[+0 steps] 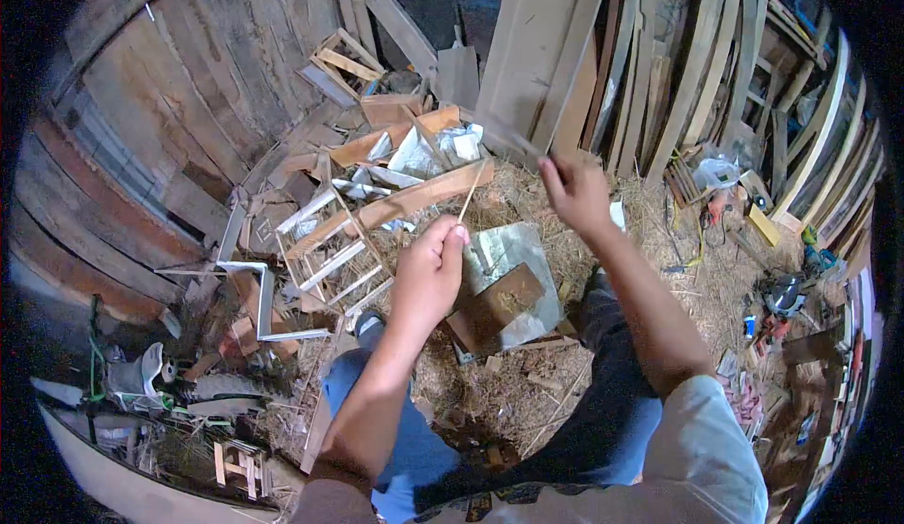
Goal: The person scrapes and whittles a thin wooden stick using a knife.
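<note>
My left hand point(433, 265) is closed round a thin light wooden stick point(471, 193), which points up and slightly right from the fingers. To the right and higher, my right hand point(574, 190) is wrapped round the handle of a long blade-like tool point(516, 140). The tool is blurred and reaches up and left from the fist, apart from the stick. Below and between my hands lies a brown wooden block point(499, 307) on a grey flat slab point(537, 284), on ground strewn with shavings.
Wood scraps and a small slatted frame point(339, 256) lie at left. Long boards point(640, 81) lean at the back. Power tools point(783, 293) rest at right, near a blue-and-white bottle point(750, 326). A white angled frame point(266, 303) stands at left.
</note>
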`<state>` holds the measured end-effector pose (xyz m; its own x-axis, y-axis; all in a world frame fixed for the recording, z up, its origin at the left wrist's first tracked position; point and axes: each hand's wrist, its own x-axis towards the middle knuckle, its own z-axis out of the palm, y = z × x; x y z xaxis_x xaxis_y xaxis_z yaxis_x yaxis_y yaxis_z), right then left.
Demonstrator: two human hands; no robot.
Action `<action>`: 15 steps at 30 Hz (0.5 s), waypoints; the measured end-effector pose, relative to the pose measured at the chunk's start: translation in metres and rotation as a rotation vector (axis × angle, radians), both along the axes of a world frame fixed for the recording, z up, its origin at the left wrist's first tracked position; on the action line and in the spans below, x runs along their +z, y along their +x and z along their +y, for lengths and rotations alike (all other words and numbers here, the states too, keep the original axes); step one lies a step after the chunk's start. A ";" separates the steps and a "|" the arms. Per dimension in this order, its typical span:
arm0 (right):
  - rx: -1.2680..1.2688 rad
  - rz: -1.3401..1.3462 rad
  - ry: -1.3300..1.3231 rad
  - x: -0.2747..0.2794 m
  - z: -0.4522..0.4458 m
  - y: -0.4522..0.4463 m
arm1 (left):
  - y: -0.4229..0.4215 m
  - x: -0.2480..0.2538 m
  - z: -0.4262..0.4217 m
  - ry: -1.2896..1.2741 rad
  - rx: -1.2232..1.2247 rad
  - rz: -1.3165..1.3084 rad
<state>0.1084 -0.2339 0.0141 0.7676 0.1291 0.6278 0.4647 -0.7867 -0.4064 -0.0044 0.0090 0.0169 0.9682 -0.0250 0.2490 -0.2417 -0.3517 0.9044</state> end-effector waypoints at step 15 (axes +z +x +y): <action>-0.104 0.191 -0.065 0.003 -0.010 0.021 | -0.016 0.020 -0.010 0.155 0.020 -0.002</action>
<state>0.1290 -0.2441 0.0168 0.8832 0.0786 0.4623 0.2990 -0.8538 -0.4261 -0.0204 -0.0009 0.0366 0.9684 -0.0435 0.2455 -0.2347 -0.4919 0.8384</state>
